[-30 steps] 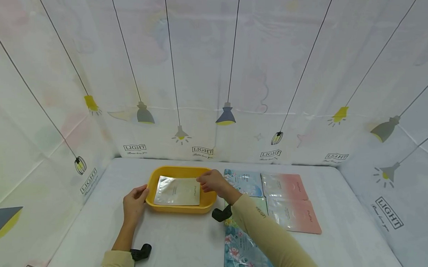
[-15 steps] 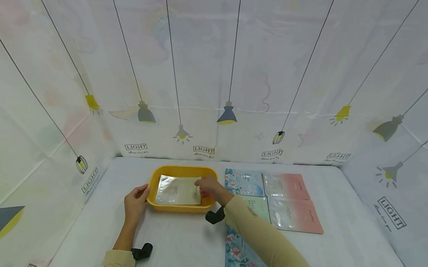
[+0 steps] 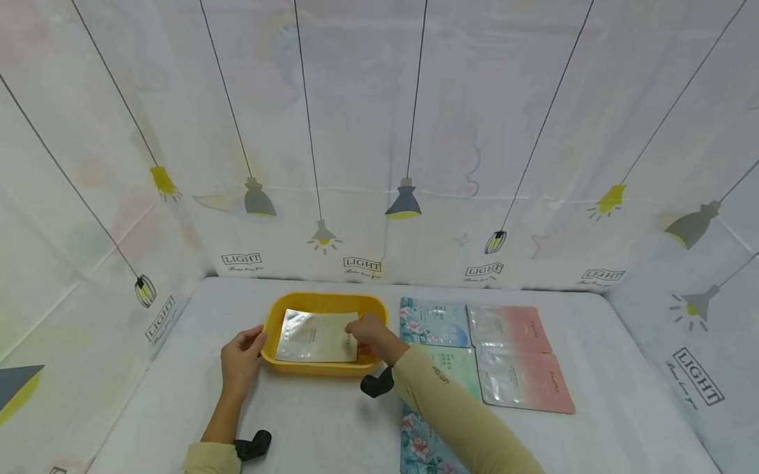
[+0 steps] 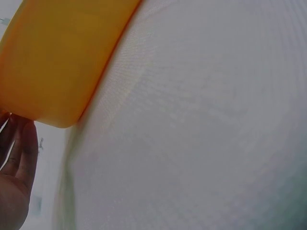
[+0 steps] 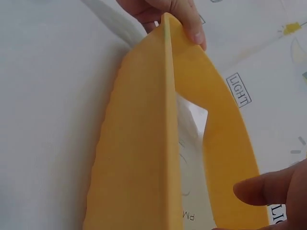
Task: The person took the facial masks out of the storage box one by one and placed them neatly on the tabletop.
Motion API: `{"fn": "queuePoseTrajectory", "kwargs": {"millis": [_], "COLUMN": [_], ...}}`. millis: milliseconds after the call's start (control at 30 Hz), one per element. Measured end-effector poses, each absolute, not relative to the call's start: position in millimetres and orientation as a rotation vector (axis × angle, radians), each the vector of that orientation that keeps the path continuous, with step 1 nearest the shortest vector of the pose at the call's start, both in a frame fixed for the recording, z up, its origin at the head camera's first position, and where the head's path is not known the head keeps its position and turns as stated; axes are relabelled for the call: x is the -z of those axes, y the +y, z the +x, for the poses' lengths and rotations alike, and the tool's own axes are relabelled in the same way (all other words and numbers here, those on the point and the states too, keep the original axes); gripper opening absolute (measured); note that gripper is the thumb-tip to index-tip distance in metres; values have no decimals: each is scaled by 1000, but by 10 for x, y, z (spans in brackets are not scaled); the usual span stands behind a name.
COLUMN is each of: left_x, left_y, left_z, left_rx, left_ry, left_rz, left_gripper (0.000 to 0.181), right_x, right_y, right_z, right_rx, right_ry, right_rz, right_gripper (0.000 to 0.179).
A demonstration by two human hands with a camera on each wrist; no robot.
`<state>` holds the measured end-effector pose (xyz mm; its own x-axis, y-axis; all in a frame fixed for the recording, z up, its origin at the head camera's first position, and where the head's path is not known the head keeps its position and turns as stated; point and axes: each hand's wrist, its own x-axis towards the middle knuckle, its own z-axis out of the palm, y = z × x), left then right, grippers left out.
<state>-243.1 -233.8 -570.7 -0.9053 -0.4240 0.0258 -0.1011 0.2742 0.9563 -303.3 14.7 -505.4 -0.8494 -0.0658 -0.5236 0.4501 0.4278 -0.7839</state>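
A cream-and-silver foil sachet (image 3: 316, 337) lies flat in the yellow plastic basin (image 3: 324, 370). My left hand (image 3: 241, 358) grips the basin's left end, with the thumb over the rim and fingers outside, as the right wrist view shows. At the other end, my right hand (image 3: 376, 334) reaches inside the basin, fingertips over the sachet's right edge. Its thumb (image 5: 261, 189) extends above the far wall in the right wrist view, while the other fingers are mostly hidden; I cannot tell whether they pinch the sachet.
Right of the basin lie two pink-and-silver sachets (image 3: 525, 379), a blue floral sachet (image 3: 433, 322), a pale green one (image 3: 453, 365) and another blue floral one (image 3: 428, 448), partly under the right sleeve (image 3: 467, 421). A white cloth covers the table (image 3: 322, 430); a printed curtain stands behind.
My right hand has shifted slightly left and toward me over the sachet's right end, covering its print. The left hand stays on the basin's rim; basin and sachet hold their place.
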Motion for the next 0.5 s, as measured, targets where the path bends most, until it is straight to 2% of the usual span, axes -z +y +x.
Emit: {"fn": "queuePoseTrajectory", "kwargs": {"millis": [300, 500], "left_x": [5710, 5724], "left_y": [-2350, -2362], "left_z": [-2433, -2443], "left_rx": [1693, 1693], "left_ry": [-2236, -2226], "left_rz": [468, 469], "left_gripper": [33, 33], "right_x": [5131, 5192], "right_y": [80, 36], "right_z": [-3035, -3052], "right_rx": [1503, 1618], "right_ry": [2209, 2169], "right_rz": [339, 391], "right_gripper": [31, 35]}}
